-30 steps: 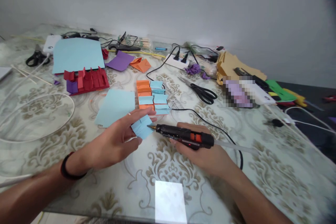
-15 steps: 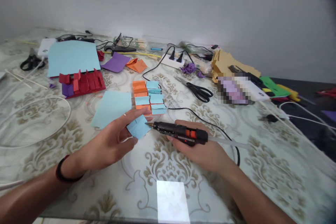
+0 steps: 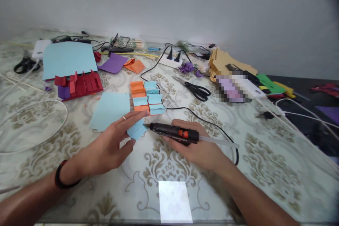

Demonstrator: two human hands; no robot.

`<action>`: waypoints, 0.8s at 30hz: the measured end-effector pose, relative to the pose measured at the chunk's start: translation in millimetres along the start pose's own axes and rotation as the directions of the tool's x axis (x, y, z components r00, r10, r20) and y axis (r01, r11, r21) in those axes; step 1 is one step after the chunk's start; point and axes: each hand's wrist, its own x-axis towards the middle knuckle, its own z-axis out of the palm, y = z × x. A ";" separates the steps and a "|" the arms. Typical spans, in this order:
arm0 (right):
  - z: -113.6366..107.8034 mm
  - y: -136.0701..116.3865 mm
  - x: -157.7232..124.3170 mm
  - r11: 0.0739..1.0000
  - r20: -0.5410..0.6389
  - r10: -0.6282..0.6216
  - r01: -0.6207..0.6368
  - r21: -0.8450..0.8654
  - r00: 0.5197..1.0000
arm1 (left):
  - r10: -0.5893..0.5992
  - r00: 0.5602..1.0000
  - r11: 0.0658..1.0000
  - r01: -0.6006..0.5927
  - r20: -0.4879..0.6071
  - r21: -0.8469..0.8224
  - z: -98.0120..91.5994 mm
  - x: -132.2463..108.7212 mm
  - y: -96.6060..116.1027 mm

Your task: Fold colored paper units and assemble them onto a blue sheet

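Between the fingers and thumb of my left hand (image 3: pixel 112 144) is a small light-blue folded paper (image 3: pixel 137 130), partly covered by the index finger. My right hand (image 3: pixel 197 148) is wrapped round a black glue gun (image 3: pixel 172 132) with an orange part on its side and a clear glue stick (image 3: pixel 218 142) sticking out of its back. The gun's nozzle points left and meets the paper's right edge; whether it touches I cannot tell. Just beyond my left fingertips lies an orange and light-blue panel of folded papers (image 3: pixel 147 97). Light-blue sheets (image 3: pixel 109 109) lie beside my left hand.
Black-handled scissors (image 3: pixel 197 90) lie beyond my right hand. The gun's black cord (image 3: pixel 209 118) curves across the patterned tabletop. A red folded-paper piece (image 3: pixel 82 85) sits at the left, a white power strip (image 3: pixel 169 60) at the back, and tan paper pieces (image 3: pixel 227 63) at the right.
The glue gun has shifted slightly left, and its nozzle remains at the paper. My left index finger now covers more of the paper's upper part. The whole view has shifted slightly.
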 end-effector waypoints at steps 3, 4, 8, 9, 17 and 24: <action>-0.2 -2.6 0.6 0.999 0.016 0.040 -0.040 0.022 0.999 | -0.005 1.000 1.000 0.005 0.011 0.002 -0.6 1.2 1.2; -0.3 -3.0 1.1 0.998 0.001 0.059 -0.059 0.031 0.998 | 0.002 1.000 1.000 -0.002 0.013 -0.003 -0.7 1.8 1.8; -4.0 3.8 3.4 0.990 -0.105 0.140 -0.143 -0.021 0.985 | -0.026 0.999 0.997 0.028 0.027 -0.075 -3.1 3.6 4.6; -6.0 8.1 4.2 0.984 -0.126 0.160 -0.168 -0.056 0.979 | -0.048 0.998 0.993 0.052 0.035 -0.110 -4.2 3.7 5.2; -26.0 47.0 11.8 0.878 -0.079 0.354 -0.360 -0.315 0.932 | -0.211 0.953 0.821 0.295 0.219 -0.489 -6.3 3.6 5.1; -37.2 30.7 1.2 0.956 -0.070 0.143 -0.156 -0.249 0.987 | -0.192 0.950 0.791 0.298 0.245 -0.535 -3.5 0.2 2.1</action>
